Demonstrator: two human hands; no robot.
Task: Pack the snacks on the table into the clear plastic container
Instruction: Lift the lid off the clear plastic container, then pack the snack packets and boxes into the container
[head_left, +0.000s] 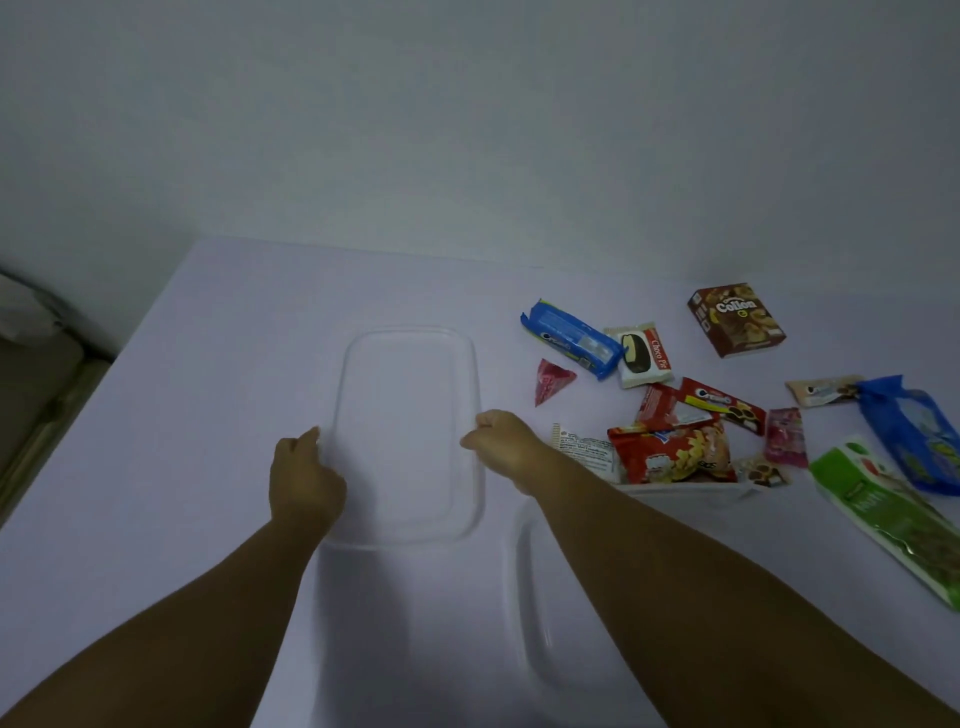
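A clear plastic lid (405, 431) hangs flat above the white table (208, 364), casting a shadow below it. My left hand (304, 478) pinches its left edge and my right hand (501, 441) pinches its right edge. The clear plastic container (527, 582) sits on the table under my right forearm, mostly hidden by it. Snacks lie scattered at the right: a blue Oreo pack (571, 338), a Choco Pie (644, 356), a brown Collon box (736, 319), a red triangle packet (551, 381), a red Oreo pack (722, 405) and a red snack bag (670, 452).
Further right lie a green packet (883, 514), a large blue bag (909, 436), a pink packet (785, 435) and a small beige packet (821, 391). A wall rises behind the table's far edge. Beyond the table's left edge is a dark gap with furniture.
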